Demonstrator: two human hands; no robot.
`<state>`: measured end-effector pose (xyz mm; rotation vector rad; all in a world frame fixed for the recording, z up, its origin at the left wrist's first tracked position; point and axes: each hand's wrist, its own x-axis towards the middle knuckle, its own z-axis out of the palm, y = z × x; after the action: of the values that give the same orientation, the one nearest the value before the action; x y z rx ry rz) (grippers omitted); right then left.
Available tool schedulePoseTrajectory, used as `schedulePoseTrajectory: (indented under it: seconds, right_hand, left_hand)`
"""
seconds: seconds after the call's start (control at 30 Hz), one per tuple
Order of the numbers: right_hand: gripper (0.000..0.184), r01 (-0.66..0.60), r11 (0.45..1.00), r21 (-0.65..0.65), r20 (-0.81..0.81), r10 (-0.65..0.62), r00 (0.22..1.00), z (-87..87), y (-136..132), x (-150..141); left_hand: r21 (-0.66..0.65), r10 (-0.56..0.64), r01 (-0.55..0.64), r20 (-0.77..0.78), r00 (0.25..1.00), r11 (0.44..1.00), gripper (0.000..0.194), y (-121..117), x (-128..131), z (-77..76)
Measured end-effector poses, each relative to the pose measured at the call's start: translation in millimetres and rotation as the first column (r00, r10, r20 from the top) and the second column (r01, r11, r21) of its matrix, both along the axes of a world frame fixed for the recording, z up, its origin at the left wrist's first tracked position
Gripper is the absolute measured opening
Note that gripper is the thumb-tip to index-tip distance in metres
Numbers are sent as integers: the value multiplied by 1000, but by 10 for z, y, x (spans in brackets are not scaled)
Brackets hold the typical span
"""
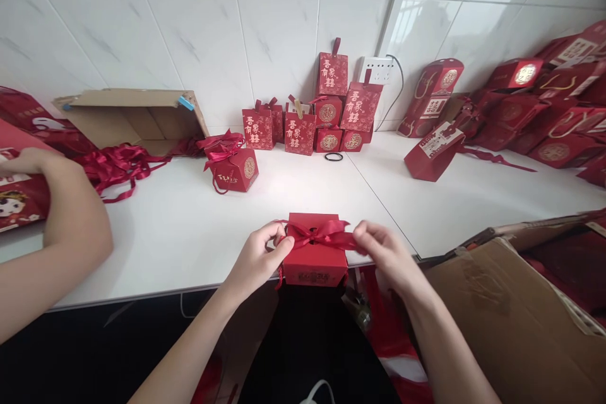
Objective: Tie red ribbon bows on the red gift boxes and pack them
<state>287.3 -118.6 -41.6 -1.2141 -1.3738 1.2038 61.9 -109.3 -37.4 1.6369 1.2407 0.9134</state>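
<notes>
A red gift box (315, 265) sits at the front edge of the white table, right before me. Across its top a red satin ribbon (326, 233) is tied in a bow. My left hand (265, 249) pinches the ribbon's left side between thumb and fingers, close against the box. On the other side, my right hand (379, 246) is closed on the ribbon's right side, just off the box edge. Dark red cords hang at both sides of the box.
A finished-looking box with a bow (234, 167) stands behind to the left. Several small red boxes (326, 120) are stacked by the wall. Loose ribbons (118, 167) lie near an open carton (137, 113). Another person's arm (71, 214) reaches in at left. A cardboard box (506, 309) is at right.
</notes>
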Motion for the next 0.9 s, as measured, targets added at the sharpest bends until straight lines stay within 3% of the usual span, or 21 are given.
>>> schedulePoseTrajectory:
  seconds: [0.07, 0.1, 0.17, 0.27, 0.4, 0.7, 0.9]
  right_hand:
    - [36, 141, 972, 187, 203, -179, 963, 204, 12, -5]
    - [32, 136, 954, 267, 285, -213, 935, 305, 28, -39]
    - [24, -51, 937, 344, 448, -116, 887, 470, 85, -156]
    - [15, -357, 886, 295, 636, 97, 766, 581, 211, -362]
    - [13, -452, 863, 223, 720, 167, 674, 571, 329, -476]
    - [13, -323, 933, 157, 675, 138, 725, 589, 346, -461]
    - [15, -308, 943, 128, 595, 175, 784, 591, 453, -424]
  left_hand:
    - [58, 27, -24, -58, 998, 998, 23, -16, 12, 65]
    - [113, 37, -27, -85, 996, 993, 18, -22, 20, 94]
    - [245, 43, -7, -143, 989, 970, 8, -28, 37, 139]
    - [375, 56, 36, -231, 971, 926, 5, -33, 51, 172]
    - [430, 91, 54, -309, 947, 901, 9, -52, 47, 178]
    - [555, 38, 226, -423, 905, 800, 32, -73, 155, 217]
    - [557, 101, 178, -433, 896, 811, 19, -31, 272, 188]
